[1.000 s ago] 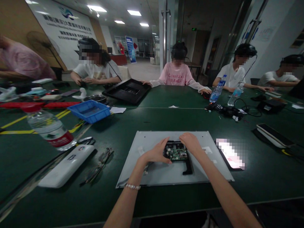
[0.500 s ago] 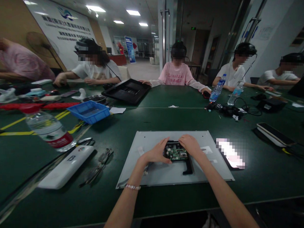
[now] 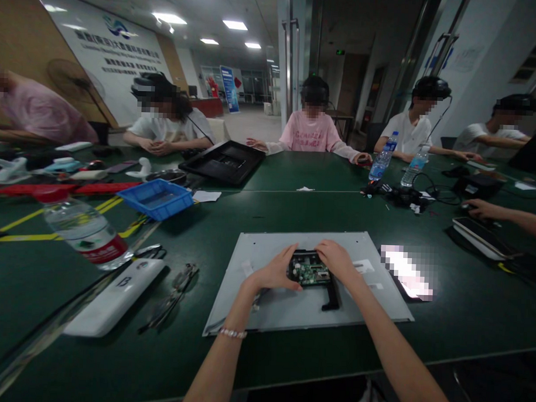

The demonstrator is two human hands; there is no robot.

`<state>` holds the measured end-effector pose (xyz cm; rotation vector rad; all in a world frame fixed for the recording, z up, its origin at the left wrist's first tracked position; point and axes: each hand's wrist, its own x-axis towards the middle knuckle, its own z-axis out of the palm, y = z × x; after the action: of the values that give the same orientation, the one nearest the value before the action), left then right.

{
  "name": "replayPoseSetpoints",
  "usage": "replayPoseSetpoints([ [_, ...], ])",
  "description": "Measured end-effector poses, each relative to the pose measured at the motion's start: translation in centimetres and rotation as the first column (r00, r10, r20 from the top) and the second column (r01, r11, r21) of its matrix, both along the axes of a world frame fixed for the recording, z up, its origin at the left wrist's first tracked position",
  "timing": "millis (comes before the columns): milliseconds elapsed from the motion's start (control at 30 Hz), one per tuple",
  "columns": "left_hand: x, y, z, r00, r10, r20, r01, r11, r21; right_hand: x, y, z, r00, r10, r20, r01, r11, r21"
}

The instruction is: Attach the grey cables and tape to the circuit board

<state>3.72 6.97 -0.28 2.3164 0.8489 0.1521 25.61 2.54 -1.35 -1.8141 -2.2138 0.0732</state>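
A green circuit board (image 3: 310,273) sits in a black plastic frame (image 3: 332,300) on a pale grey metal panel (image 3: 229,302), which lies on the table in front of me. My left hand (image 3: 275,270) holds the left side of the frame, thumb at the near corner and fingers at the far one. Across from it, my right hand (image 3: 336,261) has its curled fingers on the far right corner. The fingertips of both hands are partly hidden. Below my right hand, an L-shaped arm of the frame points toward me.
Left of the panel lie eyeglasses (image 3: 170,303), a white power bank (image 3: 115,298) and a water bottle (image 3: 86,233). A blue tray (image 3: 155,212) and a black monitor casing (image 3: 223,162) are farther back. Right stand a lit phone (image 3: 406,273) and another person's hand (image 3: 483,209).
Another person's hand has come in from the right edge. The person at the back left has drawn their hands together. My own hands stay on the frame, almost unmoved.
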Motion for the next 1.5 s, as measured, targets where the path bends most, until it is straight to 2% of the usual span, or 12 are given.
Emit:
replayPoseSetpoints([
  [233, 0.0, -0.1, 0.1, 1.000, 0.010, -0.014, -0.010, 1.000, -0.005, 0.1, 0.1, -0.5, 0.997, -0.020, -0.070, 0.021, 1.000, 0.007],
  [567, 0.0, 0.1, -0.2, 1.000, 0.013, -0.005, -0.013, 1.000, 0.009, 0.5, 0.6, -1.8, 0.969, 0.025, -0.246, -0.002, 0.996, 0.093],
  [767, 0.0, 0.2, -0.6, 1.000, 0.010, 0.014, -0.010, 1.000, 0.010, 0.7, 0.8, -2.2, 0.962, 0.040, -0.270, -0.001, 0.990, 0.143],
  [900, 0.1, 0.2, -0.6, 0.999, -0.002, 0.041, 0.002, 1.000, 0.016, 0.9, 0.7, -2.0, 0.954, 0.021, -0.300, 0.044, 0.977, 0.210],
  [1000, 0.1, 0.2, -0.5, 0.999, -0.009, 0.048, 0.008, 1.000, 0.020, 1.6, 0.3, -1.6, 0.950, -0.048, -0.310, 0.132, 0.958, 0.256],
  [1067, 0.1, 0.2, -0.4, 0.999, -0.010, 0.043, 0.009, 1.000, 0.018, 2.3, -0.1, -1.6, 0.950, -0.121, -0.287, 0.193, 0.952, 0.238],
  [1167, 0.0, 0.2, -0.3, 1.000, -0.012, 0.019, 0.012, 1.000, 0.013, 3.6, -0.5, -1.8, 0.957, -0.184, -0.226, 0.214, 0.970, 0.115],
  [1267, 0.1, 0.1, -0.2, 1.000, -0.008, 0.003, 0.008, 1.000, 0.014, 4.6, -0.8, -2.2, 0.961, -0.180, -0.212, 0.194, 0.980, 0.046],
  [1500, 0.2, -0.1, 0.0, 1.000, -0.008, 0.010, 0.008, 1.000, 0.016, 5.6, -1.0, -1.7, 0.963, -0.163, -0.217, 0.172, 0.985, 0.026],
])
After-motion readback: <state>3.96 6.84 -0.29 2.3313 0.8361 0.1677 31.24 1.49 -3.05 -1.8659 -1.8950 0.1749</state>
